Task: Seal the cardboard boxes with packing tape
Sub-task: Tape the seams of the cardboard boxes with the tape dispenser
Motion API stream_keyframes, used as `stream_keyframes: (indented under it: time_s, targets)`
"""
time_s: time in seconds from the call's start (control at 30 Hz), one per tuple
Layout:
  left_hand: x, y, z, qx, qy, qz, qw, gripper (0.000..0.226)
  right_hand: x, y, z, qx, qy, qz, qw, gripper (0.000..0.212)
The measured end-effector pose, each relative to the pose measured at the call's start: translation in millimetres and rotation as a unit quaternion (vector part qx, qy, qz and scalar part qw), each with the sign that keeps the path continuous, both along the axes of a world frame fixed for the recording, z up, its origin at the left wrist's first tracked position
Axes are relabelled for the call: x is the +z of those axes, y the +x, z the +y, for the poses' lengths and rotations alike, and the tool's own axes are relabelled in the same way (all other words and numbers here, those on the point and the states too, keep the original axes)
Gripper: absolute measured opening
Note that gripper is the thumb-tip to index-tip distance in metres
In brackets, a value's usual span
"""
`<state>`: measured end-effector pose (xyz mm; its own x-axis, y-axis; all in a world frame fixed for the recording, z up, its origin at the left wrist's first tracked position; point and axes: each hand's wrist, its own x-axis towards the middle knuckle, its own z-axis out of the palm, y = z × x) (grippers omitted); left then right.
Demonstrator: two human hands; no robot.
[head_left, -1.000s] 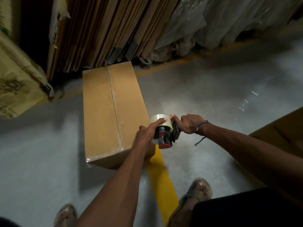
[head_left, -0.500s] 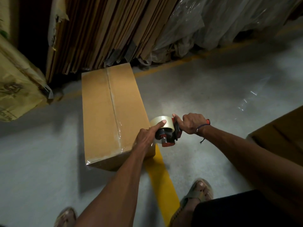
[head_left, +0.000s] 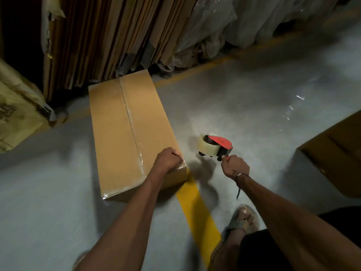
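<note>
While the left hand rests with curled fingers on the near right corner of the cardboard box, pressing on the clear tape that wraps over that corner, the right hand is closed round the handle of the tape dispenser. The dispenser is held off to the right of the box, apart from it and above the grey floor, its red side plate turned up and its roll of clear tape on the left side. The box lies on the floor with its long side running away from the person, its far end close to a row of flattened cardboard sheets standing on edge. A strip of clear tape runs along the centre seam of the box top, and more tape shines along the near edge. A yellow floor line passes from under the near right corner of the box towards the person's sandalled foot. Another brown box sits at the right edge of the view, and crumpled plastic sheeting is heaped at the far right.
</note>
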<state>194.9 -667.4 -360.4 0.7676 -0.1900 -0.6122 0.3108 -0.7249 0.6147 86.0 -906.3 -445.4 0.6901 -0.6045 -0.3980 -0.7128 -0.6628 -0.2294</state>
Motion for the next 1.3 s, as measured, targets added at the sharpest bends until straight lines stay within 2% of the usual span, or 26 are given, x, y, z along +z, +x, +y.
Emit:
stream_keyframes:
  time_s: [0.1,0.27,0.4,0.53,0.7,0.87,0.97,1.03,1.1,1.2,1.23,1.3]
  targets:
    - [-5,-3,1,-0.024,0.034,-0.031,0.999,0.023,-31,-10,10,-0.074,0.075,0.005,0.994,0.040]
    - [-19,-2,5,-0.029,0.033,-0.075,0.996,0.023,-65,-12,13,-0.105,0.120,0.031,0.987,0.039]
    - [-26,0,6,-0.028,0.023,-0.099,0.994,0.025,-91,-16,14,-0.142,0.163,0.012,0.976,0.036]
    - [-30,0,5,-0.022,0.011,-0.108,0.994,0.026,-136,-25,13,-0.174,0.218,-0.013,0.960,0.052]
    - [-27,-1,4,-0.027,0.013,-0.111,0.993,0.025,-87,-24,28,-0.160,0.255,-0.008,0.954,0.032]
    - [-22,0,3,-0.030,0.015,-0.097,0.995,0.025,-67,-28,42,-0.170,0.239,0.011,0.956,0.038]
    - [-17,1,0,-0.039,0.025,-0.090,0.995,0.025,-53,-28,58,-0.207,0.202,-0.046,0.956,0.034]
    - [-15,2,-1,-0.035,0.035,-0.081,0.996,0.025,-41,-23,71,-0.246,0.243,-0.132,0.929,0.025]
    - [-13,2,-2,-0.029,0.042,-0.074,0.996,0.025,-24,-11,90,-0.293,0.380,-0.187,0.857,0.028]
    - [-13,2,-4,-0.022,0.037,-0.076,0.996,0.028,5,13,117,-0.345,0.552,-0.169,0.740,0.054]
    - [-13,1,-5,-0.018,0.035,-0.076,0.996,0.028,11,18,125,-0.354,0.582,-0.158,0.714,0.057]
    - [-12,0,-5,-0.010,0.030,-0.072,0.997,0.029,12,25,141,-0.349,0.620,-0.148,0.687,0.045]
